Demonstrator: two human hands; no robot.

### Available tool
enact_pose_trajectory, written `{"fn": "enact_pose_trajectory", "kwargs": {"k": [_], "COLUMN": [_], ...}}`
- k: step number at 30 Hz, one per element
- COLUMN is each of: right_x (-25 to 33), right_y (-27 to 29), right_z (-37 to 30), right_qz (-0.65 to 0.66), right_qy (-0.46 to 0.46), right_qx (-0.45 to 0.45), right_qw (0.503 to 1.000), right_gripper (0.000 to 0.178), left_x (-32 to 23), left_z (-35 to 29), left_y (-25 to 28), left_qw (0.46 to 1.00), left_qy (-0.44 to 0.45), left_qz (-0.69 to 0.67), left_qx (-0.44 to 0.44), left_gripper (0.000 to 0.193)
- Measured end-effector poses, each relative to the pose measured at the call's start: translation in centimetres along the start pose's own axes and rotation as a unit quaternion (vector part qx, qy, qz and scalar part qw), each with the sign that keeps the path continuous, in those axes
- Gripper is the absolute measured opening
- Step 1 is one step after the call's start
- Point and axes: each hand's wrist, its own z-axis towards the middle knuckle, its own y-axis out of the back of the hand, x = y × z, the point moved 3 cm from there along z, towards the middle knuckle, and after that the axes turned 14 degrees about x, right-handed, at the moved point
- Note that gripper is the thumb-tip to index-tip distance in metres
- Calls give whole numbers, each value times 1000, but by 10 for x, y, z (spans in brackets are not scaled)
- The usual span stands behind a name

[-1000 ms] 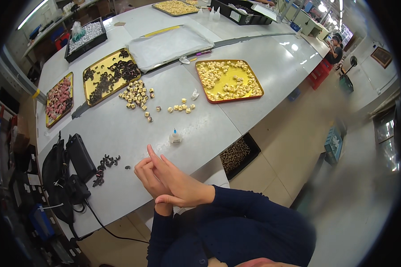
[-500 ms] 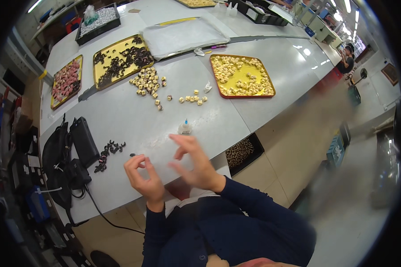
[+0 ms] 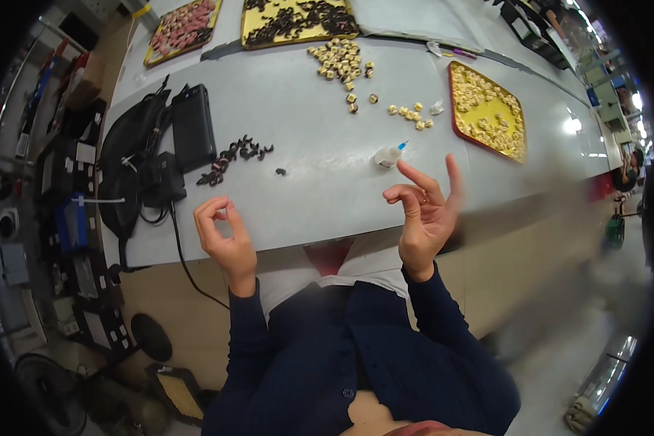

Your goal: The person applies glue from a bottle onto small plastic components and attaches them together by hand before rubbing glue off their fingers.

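My left hand (image 3: 227,236) hovers over the near edge of the grey table, its thumb and fingertips brought together; whatever may be between them is too small to make out. Off to the right, my right hand (image 3: 425,218) is raised with fingers spread and nothing visible in it. Just beyond it a small clear bottle with a blue tip (image 3: 387,157) stands on the table. One small dark curved piece (image 3: 280,171) lies alone between my hands. Past my left hand is a loose group of dark curved pieces (image 3: 221,164).
Small cream-and-dark blocks (image 3: 339,59) lie scattered farther back, with a few pale blocks (image 3: 412,114). Yellow trays hold pink pieces (image 3: 185,27), dark pieces (image 3: 298,20) and pale pieces (image 3: 487,109). A black box-shaped device (image 3: 193,127) with cables occupies the left.
My hands have moved apart, the right one going right and its fingers spreading. The left stays pinched. The view has shifted, so the table's contents sit higher and farther right.
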Motion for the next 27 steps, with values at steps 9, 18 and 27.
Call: {"fn": "enact_pose_trajectory", "kwargs": {"k": [9, 18, 27], "right_x": [9, 8, 5], "right_y": [-24, -36, -40], "right_z": [8, -6, -9], "right_qz": [682, 787, 775], "right_qy": [-135, -155, -147], "right_qx": [42, 133, 169], "right_qw": [718, 582, 592], "right_gripper": [67, 85, 86], "left_x": [-19, -65, -68], "left_z": [-2, -9, -11], "left_y": [-14, -44, -43], "left_qw": [961, 525, 357], "left_qy": [76, 109, 93], "left_qz": [-251, -761, -860], "left_qx": [90, 366, 351], "left_gripper": [27, 81, 81]}}
